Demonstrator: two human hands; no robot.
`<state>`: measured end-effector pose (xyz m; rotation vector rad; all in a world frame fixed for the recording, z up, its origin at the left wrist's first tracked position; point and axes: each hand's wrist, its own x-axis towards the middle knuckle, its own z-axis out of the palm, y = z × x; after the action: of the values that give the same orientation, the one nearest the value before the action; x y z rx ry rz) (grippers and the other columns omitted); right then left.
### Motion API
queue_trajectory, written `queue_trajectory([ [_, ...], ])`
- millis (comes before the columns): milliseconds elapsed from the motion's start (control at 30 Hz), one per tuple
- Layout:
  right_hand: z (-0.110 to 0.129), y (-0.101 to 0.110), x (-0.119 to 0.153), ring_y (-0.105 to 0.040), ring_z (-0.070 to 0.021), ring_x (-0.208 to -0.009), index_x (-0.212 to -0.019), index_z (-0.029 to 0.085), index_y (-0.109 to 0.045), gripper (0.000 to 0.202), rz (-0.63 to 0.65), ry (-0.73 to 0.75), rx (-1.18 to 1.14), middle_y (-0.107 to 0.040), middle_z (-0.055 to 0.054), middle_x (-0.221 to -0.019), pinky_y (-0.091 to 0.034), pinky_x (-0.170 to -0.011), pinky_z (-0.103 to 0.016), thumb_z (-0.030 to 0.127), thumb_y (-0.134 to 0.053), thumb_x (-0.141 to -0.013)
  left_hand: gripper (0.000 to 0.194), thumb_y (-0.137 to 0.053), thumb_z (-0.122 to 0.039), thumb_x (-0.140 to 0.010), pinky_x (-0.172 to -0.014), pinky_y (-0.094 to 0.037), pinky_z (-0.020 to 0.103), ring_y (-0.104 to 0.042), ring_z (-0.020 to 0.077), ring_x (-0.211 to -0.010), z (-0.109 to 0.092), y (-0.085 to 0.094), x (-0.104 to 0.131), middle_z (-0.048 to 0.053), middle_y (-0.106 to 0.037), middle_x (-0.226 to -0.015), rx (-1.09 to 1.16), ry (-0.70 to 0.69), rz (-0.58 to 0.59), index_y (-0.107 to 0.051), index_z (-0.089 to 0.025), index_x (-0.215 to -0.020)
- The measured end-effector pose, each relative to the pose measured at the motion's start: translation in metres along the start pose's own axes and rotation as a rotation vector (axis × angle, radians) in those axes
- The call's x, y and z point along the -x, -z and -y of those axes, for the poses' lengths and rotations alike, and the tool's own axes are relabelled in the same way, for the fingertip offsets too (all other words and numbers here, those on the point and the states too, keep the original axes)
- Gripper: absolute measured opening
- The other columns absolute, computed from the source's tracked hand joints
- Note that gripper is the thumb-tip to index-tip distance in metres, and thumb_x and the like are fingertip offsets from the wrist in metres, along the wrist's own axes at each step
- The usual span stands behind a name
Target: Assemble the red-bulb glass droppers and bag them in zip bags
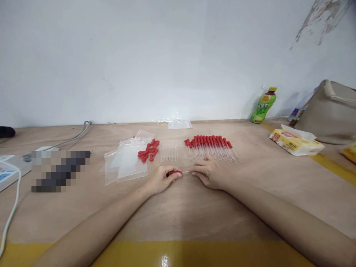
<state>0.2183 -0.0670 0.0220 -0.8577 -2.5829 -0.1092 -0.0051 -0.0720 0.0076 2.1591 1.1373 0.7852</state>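
Note:
Between the thumb and fingers of my left hand (pixel 162 180) is a red rubber bulb (pixel 176 172), lying sideways. A thin glass tube (pixel 185 172) runs from the bulb's open end to the fingertips of my right hand (pixel 209 172), which are closed on it. Whether the tube's end sits inside the bulb is too small to tell. Beyond my left hand lies a loose pile of red rubber bulbs (pixel 150 150). Several bare glass tubes (pixel 168 152) lie side by side next to it. Past my right hand is a row of droppers (pixel 211 142), red bulbs on glass tubes.
Clear plastic bags (pixel 130 163) lie left of the bulbs, and another bag (pixel 179 125) is by the wall. A green bottle (pixel 263 105), a tissue pack (pixel 296 142) and a beige bag (pixel 328 115) stand at right. A cable (pixel 15 202) and a blurred dark object (pixel 61 171) are left.

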Motion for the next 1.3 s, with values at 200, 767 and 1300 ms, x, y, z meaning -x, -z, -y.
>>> queue_trajectory([
  [200, 0.003, -0.001, -0.001, -0.047, -0.0128, -0.063, -0.092, 0.019, -0.063, 0.025, -0.019, 0.022, 0.024, -0.063, -0.004, -0.080, -0.028, -0.067, -0.031, 0.019, -0.040, -0.086, 0.019, -0.054, -0.029, -0.080, -0.056, -0.042, 0.020, -0.055, 0.0099, -0.059, -0.001, -0.002, 0.002, 0.000, -0.067, -0.071, -0.100, -0.064, -0.062, -0.066, -0.017, -0.086],
  [767, 0.009, -0.002, -0.006, -0.046, -0.0111, -0.060, -0.074, 0.019, -0.059, 0.026, 0.121, -0.163, -0.160, -0.061, 0.001, -0.068, -0.029, -0.067, -0.029, 0.025, -0.038, -0.088, 0.019, -0.051, -0.028, -0.083, -0.067, -0.045, 0.023, -0.061, 0.0129, -0.070, 0.002, -0.006, 0.002, 0.003, -0.068, -0.079, -0.277, -0.329, -0.100, -0.063, -0.017, -0.091],
  [1300, 0.003, -0.006, -0.007, -0.050, -0.0132, -0.066, -0.082, 0.018, -0.058, 0.020, -0.073, -0.116, -0.122, -0.064, -0.003, -0.078, -0.032, -0.071, -0.031, 0.022, -0.040, -0.087, 0.015, -0.058, -0.026, -0.078, -0.065, -0.048, 0.023, -0.063, 0.0138, -0.071, 0.002, -0.002, -0.009, 0.002, -0.070, -0.081, -0.187, -0.207, -0.171, -0.066, -0.017, -0.088],
])
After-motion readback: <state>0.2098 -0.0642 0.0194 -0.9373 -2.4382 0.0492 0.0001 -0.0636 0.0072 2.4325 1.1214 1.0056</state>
